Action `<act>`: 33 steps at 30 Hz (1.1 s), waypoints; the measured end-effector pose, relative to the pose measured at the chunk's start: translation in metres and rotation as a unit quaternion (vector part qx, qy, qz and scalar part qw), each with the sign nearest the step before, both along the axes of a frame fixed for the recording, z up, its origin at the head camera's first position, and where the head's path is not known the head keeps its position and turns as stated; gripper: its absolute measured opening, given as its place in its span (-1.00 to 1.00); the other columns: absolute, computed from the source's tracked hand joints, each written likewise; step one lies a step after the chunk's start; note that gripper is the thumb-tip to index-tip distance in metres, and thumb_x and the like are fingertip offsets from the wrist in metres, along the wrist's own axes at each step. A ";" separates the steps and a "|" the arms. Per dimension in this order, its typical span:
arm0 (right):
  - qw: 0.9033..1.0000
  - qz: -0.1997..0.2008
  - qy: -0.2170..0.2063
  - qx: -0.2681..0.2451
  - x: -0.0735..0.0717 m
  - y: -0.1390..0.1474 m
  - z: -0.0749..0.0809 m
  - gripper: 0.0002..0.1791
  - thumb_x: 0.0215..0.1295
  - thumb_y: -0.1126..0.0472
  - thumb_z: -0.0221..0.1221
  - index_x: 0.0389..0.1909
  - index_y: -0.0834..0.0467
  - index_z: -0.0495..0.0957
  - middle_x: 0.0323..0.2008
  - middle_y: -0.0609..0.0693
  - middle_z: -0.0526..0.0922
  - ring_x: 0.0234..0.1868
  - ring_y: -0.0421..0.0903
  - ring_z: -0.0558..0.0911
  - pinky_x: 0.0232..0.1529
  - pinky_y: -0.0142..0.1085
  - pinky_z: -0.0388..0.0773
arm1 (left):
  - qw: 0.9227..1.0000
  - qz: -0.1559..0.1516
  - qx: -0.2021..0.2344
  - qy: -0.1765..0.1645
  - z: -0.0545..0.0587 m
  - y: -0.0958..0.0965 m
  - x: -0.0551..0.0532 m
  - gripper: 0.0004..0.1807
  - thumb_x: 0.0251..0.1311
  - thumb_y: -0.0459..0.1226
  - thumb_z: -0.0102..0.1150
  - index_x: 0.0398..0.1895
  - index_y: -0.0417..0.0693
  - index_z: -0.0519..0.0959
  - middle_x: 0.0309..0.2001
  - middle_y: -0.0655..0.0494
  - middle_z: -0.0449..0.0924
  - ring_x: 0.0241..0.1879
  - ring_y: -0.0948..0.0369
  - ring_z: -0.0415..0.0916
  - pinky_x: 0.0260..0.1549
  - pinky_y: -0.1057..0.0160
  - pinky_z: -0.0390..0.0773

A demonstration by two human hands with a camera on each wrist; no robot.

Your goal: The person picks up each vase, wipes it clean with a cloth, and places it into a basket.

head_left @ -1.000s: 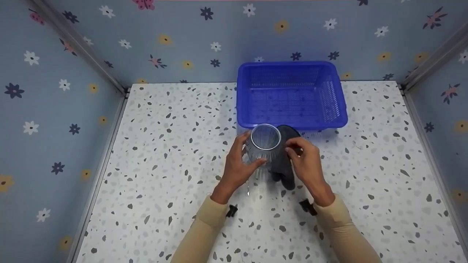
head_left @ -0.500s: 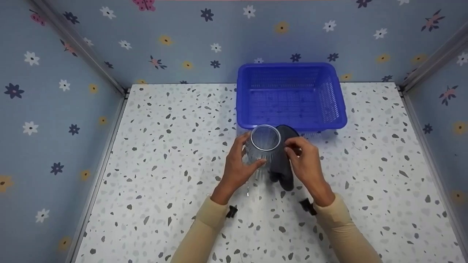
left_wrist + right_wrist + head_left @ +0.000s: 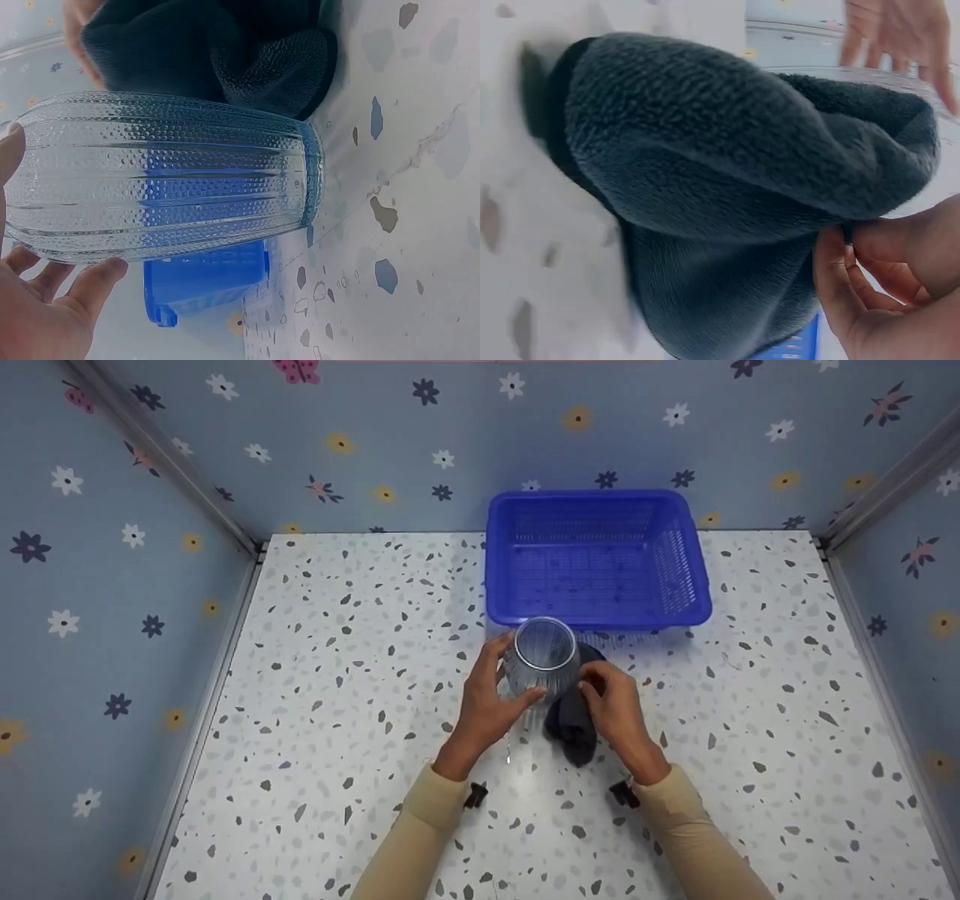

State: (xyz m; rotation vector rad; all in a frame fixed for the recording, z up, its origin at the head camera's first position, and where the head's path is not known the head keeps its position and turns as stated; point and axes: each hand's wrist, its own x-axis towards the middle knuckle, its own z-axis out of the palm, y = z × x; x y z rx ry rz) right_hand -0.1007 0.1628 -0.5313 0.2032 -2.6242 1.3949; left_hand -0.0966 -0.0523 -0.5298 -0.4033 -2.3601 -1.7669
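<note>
A clear ribbed glass vase (image 3: 172,172) with a beaded texture stands upright on the speckled table. My left hand (image 3: 489,701) holds it near the top, thumb on the near side and fingers round the far left. Against the vase's right side, my right hand (image 3: 616,703) pinches a dark grey plush cloth (image 3: 705,150) between thumb and fingers. In the head view the cloth (image 3: 576,727) hangs in folds beside the vase, partly hidden behind the glass and my right hand. The left wrist view shows the cloth close along the vase's side.
A blue plastic basket (image 3: 600,624) with slotted walls stands just behind the vase, by the back wall. Flower-patterned panels (image 3: 420,442) enclose the speckled table (image 3: 360,660) at the back and both sides.
My right hand has moved toward me and slightly left, drawing the cloth along the vase's side. My left hand and the vase have stayed in place.
</note>
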 end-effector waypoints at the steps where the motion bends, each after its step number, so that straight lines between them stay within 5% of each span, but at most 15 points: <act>1: 1.000 -0.001 -0.006 0.007 -0.001 0.000 -0.004 -0.86 0.31 0.62 0.25 -0.17 0.42 0.66 -0.22 0.29 0.72 -0.19 0.19 0.70 -0.15 0.01 0.63 | 1.000 0.000 0.000 -0.001 0.000 0.000 0.000 -0.04 0.17 -0.16 0.60 0.57 -0.14 0.27 0.53 -0.14 0.29 0.52 -0.05 0.29 0.33 -0.02 0.54; 8: 0.998 -0.001 -0.047 0.047 -0.005 -0.002 -0.021 -0.88 0.31 0.57 0.27 -0.16 0.42 0.66 -0.24 0.30 0.72 -0.17 0.23 0.69 -0.10 0.10 0.61 | 1.000 0.000 0.000 0.002 0.001 0.001 0.001 -0.03 0.16 -0.16 0.61 0.56 -0.14 0.27 0.54 -0.15 0.28 0.53 -0.06 0.28 0.32 -0.04 0.54; 15: 0.998 -0.003 -0.046 0.045 -0.004 -0.002 -0.020 -0.88 0.32 0.56 0.27 -0.14 0.43 0.66 -0.23 0.32 0.72 -0.16 0.25 0.69 -0.08 0.11 0.62 | 1.000 0.001 -0.004 0.007 0.000 0.002 0.001 -0.04 0.17 -0.16 0.61 0.57 -0.13 0.27 0.53 -0.14 0.29 0.53 -0.06 0.29 0.32 -0.04 0.55; 33: 0.998 -0.003 0.029 -0.052 0.003 -0.001 0.036 -0.88 0.39 0.60 0.20 -0.19 0.39 0.65 -0.28 0.22 0.71 -0.31 0.02 0.64 -0.31 -0.42 0.54 | 1.000 0.009 -0.014 0.007 0.000 0.000 0.001 -0.03 0.17 -0.15 0.60 0.57 -0.14 0.27 0.51 -0.14 0.31 0.50 -0.03 0.32 0.28 -0.02 0.59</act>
